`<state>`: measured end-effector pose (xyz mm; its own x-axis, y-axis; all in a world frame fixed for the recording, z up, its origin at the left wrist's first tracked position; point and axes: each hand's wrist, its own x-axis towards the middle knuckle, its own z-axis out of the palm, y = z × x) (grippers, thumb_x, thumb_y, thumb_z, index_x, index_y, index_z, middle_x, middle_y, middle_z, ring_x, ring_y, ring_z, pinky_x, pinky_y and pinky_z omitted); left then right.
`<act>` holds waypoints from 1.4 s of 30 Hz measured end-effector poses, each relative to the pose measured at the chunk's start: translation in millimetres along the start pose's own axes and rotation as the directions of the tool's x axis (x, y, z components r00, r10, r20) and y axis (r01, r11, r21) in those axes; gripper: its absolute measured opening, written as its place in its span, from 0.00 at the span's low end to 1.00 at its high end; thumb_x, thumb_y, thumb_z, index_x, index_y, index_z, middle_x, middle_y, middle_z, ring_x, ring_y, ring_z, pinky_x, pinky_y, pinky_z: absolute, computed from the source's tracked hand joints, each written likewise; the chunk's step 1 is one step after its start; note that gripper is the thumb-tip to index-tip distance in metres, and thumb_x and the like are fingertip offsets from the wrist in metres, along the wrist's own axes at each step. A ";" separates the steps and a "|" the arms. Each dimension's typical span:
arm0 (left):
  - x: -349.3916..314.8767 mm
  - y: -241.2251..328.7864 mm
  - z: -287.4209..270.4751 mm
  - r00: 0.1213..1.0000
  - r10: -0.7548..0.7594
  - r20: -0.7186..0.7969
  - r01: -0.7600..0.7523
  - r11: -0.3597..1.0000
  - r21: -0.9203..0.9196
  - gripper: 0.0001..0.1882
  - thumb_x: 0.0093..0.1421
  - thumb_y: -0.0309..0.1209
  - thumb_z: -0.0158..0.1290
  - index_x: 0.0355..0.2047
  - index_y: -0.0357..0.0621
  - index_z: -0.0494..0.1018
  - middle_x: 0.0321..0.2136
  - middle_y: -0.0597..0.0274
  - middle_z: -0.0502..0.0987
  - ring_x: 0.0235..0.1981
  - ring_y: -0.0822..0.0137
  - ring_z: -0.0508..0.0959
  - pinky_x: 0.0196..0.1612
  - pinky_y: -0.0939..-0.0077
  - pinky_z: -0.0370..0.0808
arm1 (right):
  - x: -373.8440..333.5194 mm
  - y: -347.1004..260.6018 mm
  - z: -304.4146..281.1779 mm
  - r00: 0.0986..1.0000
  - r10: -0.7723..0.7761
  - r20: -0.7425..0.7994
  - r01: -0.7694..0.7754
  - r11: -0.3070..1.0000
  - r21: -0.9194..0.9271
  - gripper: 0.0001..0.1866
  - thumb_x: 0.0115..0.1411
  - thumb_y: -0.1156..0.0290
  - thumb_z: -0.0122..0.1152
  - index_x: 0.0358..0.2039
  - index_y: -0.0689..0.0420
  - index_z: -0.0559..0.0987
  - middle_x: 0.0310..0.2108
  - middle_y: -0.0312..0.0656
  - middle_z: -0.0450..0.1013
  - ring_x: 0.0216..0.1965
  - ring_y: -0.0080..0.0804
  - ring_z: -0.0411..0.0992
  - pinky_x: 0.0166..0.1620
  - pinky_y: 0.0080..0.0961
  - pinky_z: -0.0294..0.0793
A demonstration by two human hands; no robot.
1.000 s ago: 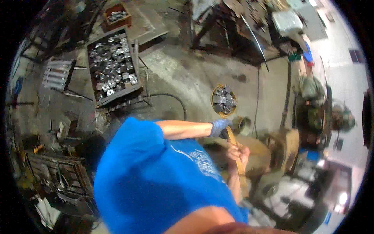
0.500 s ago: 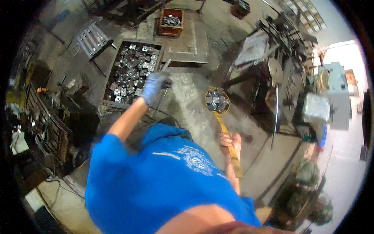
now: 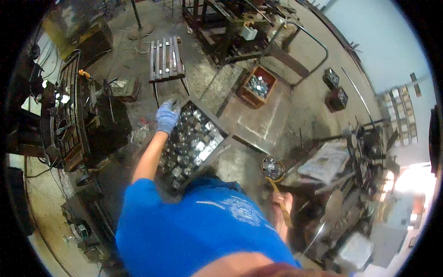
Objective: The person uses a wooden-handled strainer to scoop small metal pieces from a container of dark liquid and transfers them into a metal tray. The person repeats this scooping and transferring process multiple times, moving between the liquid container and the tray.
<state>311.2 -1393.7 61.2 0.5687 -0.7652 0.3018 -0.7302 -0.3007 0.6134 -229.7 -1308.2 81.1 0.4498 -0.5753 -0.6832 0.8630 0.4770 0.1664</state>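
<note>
My left hand [image 3: 167, 116], in a blue-grey knitted glove, is at the far left corner of a dark metal bin [image 3: 225, 134]. Its fingers look stretched and apart, with nothing visible in them; whether they touch the rim is unclear. Small shiny metal blocks [image 3: 189, 143] fill the bin. On the right, my bare right hand [image 3: 281, 203] is closed round the flat yellow handle of a long-handled scoop [image 3: 287, 218]. Several metal blocks [image 3: 273, 169] lie in the scoop's round end, held low beyond the hand. My body hides the bin's near edge.
Beyond the bin stands a slatted stool [image 3: 167, 60]. A brown box [image 3: 251, 99] of metal parts rests on a flat platform cart [image 3: 263, 124] with a tube handle. Machinery [image 3: 360, 147] crowds the right; a slatted metal rack [image 3: 71, 120] stands left.
The view has turned, so the bin and stool sit farther right. My left hand has moved from the bin's right side to its far left corner. My right hand still grips the scoop.
</note>
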 end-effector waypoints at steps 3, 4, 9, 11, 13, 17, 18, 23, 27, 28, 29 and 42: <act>28.2 -9.9 21.3 1.000 0.019 -0.023 -0.016 0.991 0.132 0.18 0.48 0.39 0.52 0.38 0.44 0.73 0.38 0.50 0.73 0.41 0.54 0.72 0.46 0.67 0.68 | 48.5 -19.8 58.5 0.997 -0.075 -0.029 0.070 0.988 -0.134 0.12 0.47 0.68 0.45 0.28 0.65 0.63 0.14 0.34 0.56 0.14 0.20 0.57 0.16 0.13 0.58; 31.7 -9.6 24.8 1.000 0.004 0.013 -0.006 0.987 0.161 0.17 0.49 0.40 0.51 0.38 0.44 0.73 0.38 0.51 0.73 0.41 0.54 0.72 0.45 0.68 0.68 | 66.6 -32.2 69.5 0.992 -0.122 -0.029 0.113 0.969 -0.218 0.14 0.49 0.66 0.45 0.30 0.66 0.64 0.14 0.34 0.56 0.14 0.20 0.58 0.16 0.13 0.58; 33.2 23.0 53.0 0.963 -0.145 0.225 0.106 0.979 0.175 0.20 0.54 0.43 0.47 0.43 0.45 0.71 0.43 0.52 0.72 0.44 0.56 0.71 0.47 0.69 0.66 | 154.8 -87.7 157.5 0.973 -0.230 -0.003 0.189 0.806 -0.561 0.17 0.54 0.63 0.41 0.36 0.65 0.65 0.15 0.32 0.57 0.15 0.20 0.56 0.17 0.16 0.57; 32.0 16.7 53.4 0.961 -0.187 0.205 0.151 0.973 0.177 0.20 0.56 0.42 0.46 0.44 0.43 0.70 0.43 0.52 0.71 0.45 0.57 0.71 0.48 0.70 0.65 | 208.7 -119.0 191.8 0.991 -0.102 -0.086 0.038 0.832 -0.554 0.17 0.54 0.62 0.40 0.36 0.64 0.66 0.14 0.32 0.56 0.15 0.21 0.56 0.17 0.17 0.56; 34.2 22.2 58.7 0.945 -0.254 0.204 0.214 0.956 0.201 0.21 0.56 0.44 0.46 0.43 0.43 0.71 0.41 0.52 0.73 0.44 0.57 0.71 0.47 0.70 0.66 | 259.2 -150.0 224.4 0.989 -0.042 -0.141 -0.048 0.813 -0.580 0.17 0.53 0.61 0.38 0.35 0.62 0.66 0.14 0.32 0.56 0.15 0.22 0.56 0.17 0.18 0.56; 31.5 5.2 70.5 0.909 -0.416 0.023 0.404 0.894 0.196 0.21 0.55 0.45 0.47 0.42 0.43 0.72 0.35 0.51 0.75 0.38 0.55 0.74 0.43 0.71 0.68 | 368.1 -188.8 291.2 0.966 -0.231 -0.118 0.011 0.492 -0.870 0.06 0.53 0.66 0.44 0.25 0.54 0.62 0.13 0.32 0.55 0.14 0.21 0.56 0.14 0.19 0.57; 40.1 5.3 75.8 0.878 -0.478 0.017 0.463 0.859 0.216 0.21 0.55 0.44 0.48 0.42 0.42 0.72 0.35 0.51 0.75 0.37 0.55 0.74 0.41 0.71 0.68 | 405.6 -212.2 292.0 0.967 -0.216 -0.139 -0.018 0.481 -0.876 0.06 0.52 0.66 0.44 0.22 0.53 0.63 0.12 0.33 0.56 0.13 0.22 0.57 0.14 0.19 0.56; 29.9 0.9 78.8 0.776 -0.628 -0.064 0.622 0.743 0.249 0.21 0.58 0.41 0.44 0.42 0.36 0.71 0.37 0.51 0.75 0.36 0.62 0.74 0.43 0.73 0.67 | 531.8 -219.0 310.2 0.942 -0.322 0.100 0.111 0.016 -0.994 0.10 0.48 0.73 0.46 0.12 0.58 0.67 0.09 0.38 0.60 0.11 0.27 0.61 0.15 0.26 0.59; 30.0 24.8 77.6 0.793 -0.607 -0.058 0.592 0.743 0.312 0.20 0.59 0.38 0.42 0.41 0.33 0.70 0.37 0.53 0.75 0.36 0.65 0.74 0.43 0.74 0.67 | 651.8 -247.3 247.1 0.761 -0.361 0.539 0.209 -0.651 -0.730 0.11 0.40 0.69 0.50 0.06 0.59 0.68 0.09 0.44 0.64 0.12 0.36 0.66 0.19 0.33 0.63; 35.1 21.5 83.2 0.827 -0.558 -0.072 0.555 0.789 0.263 0.19 0.59 0.37 0.42 0.41 0.32 0.70 0.37 0.53 0.75 0.36 0.66 0.74 0.43 0.75 0.67 | 687.0 -272.8 230.9 0.757 -0.319 0.571 0.178 -0.739 -0.649 0.12 0.41 0.67 0.50 0.07 0.60 0.70 0.11 0.48 0.67 0.17 0.45 0.68 0.23 0.37 0.66; 32.8 12.5 84.6 0.844 -0.525 -0.112 0.534 0.800 0.275 0.18 0.59 0.36 0.42 0.40 0.32 0.71 0.36 0.53 0.75 0.34 0.65 0.74 0.41 0.74 0.68 | 717.4 -299.4 221.9 0.761 -0.168 0.627 0.209 -0.851 -0.482 0.12 0.41 0.66 0.51 0.09 0.60 0.71 0.13 0.50 0.68 0.20 0.47 0.70 0.26 0.38 0.68; 19.5 -6.6 84.5 0.821 -0.539 -0.188 0.570 0.797 0.202 0.18 0.57 0.34 0.41 0.38 0.29 0.71 0.35 0.50 0.75 0.36 0.61 0.74 0.43 0.70 0.68 | 711.8 -274.1 244.3 0.832 -0.172 0.528 -0.036 -0.965 -0.258 0.12 0.40 0.65 0.52 0.17 0.63 0.76 0.29 0.59 0.71 0.34 0.53 0.70 0.36 0.39 0.70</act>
<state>295.1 -1454.7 1.4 0.9319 -0.3587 0.0542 -0.3341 -0.7904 0.5134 -89.8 -2010.8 -277.1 0.3471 -0.9113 -0.2213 -0.9087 -0.2685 -0.3196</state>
